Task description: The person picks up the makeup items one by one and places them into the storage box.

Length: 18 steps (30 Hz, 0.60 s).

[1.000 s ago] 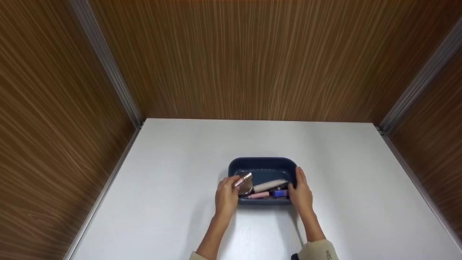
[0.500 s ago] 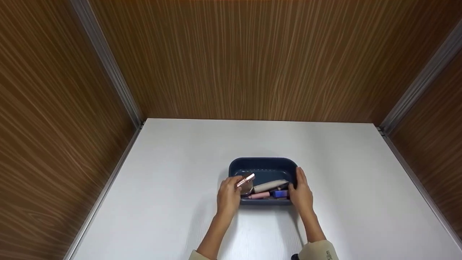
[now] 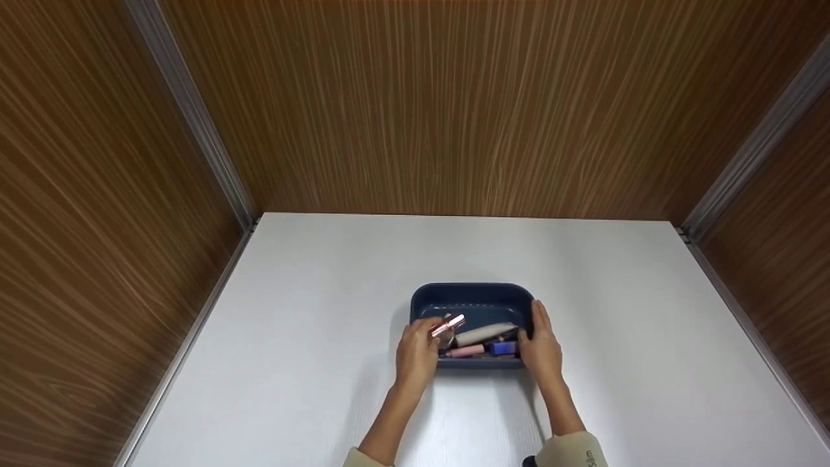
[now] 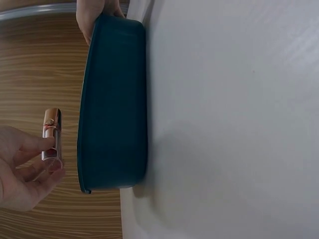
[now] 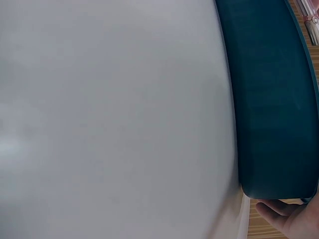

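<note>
My left hand (image 3: 416, 353) pinches a shiny rose-gold lipstick (image 3: 447, 326) above the left end of a dark blue plastic bin (image 3: 480, 364). The left wrist view shows the lipstick (image 4: 51, 127) between thumb and fingers, clear of the bin's wall (image 4: 114, 99). With the thumb inside and the fingers outside, my right hand (image 3: 541, 350) grips the bin's right wall. Inside lie a pale tube (image 3: 486, 333), a pink tube (image 3: 465, 351) and a small blue box (image 3: 504, 348). A round brownish item under the lipstick is mostly hidden by my left hand.
The bin stands on a white tabletop (image 3: 311, 311). Wood-grain panels (image 3: 415, 110) rise at the back and on both sides, with grey metal strips (image 3: 194, 110) at the corners.
My left hand has moved slightly right with the lipstick, covering more of the round item in the bin. The right hand and the bin have stayed in place.
</note>
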Available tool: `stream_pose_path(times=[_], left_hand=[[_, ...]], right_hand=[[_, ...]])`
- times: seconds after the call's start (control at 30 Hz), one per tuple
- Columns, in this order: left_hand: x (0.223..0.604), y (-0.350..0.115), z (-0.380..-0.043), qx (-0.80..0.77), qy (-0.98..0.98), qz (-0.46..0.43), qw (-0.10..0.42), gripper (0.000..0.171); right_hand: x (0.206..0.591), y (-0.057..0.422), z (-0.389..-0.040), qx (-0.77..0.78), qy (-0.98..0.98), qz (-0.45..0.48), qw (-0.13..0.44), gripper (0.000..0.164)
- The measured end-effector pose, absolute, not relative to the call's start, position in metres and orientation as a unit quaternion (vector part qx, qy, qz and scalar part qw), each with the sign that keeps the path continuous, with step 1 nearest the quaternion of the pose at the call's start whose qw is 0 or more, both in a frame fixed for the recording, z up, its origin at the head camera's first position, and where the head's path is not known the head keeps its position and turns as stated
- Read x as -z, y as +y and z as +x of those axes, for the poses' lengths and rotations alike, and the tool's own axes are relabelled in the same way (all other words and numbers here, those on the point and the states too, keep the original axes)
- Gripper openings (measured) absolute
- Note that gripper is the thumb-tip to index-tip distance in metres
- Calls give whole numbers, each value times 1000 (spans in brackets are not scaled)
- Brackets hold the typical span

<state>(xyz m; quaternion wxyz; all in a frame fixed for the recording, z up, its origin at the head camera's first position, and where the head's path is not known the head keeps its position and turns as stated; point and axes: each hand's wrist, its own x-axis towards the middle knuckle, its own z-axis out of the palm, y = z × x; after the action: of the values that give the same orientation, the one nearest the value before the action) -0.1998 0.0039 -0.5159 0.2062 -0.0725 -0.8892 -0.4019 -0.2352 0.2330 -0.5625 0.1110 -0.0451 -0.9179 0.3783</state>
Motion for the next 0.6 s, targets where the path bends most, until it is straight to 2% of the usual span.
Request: stream_pose_path(times=[0.6], left_hand=[[525,12,-203,397,-892,-87,198,33]], right_hand=[[564,232,-234,-379,-916,-40,124,63]])
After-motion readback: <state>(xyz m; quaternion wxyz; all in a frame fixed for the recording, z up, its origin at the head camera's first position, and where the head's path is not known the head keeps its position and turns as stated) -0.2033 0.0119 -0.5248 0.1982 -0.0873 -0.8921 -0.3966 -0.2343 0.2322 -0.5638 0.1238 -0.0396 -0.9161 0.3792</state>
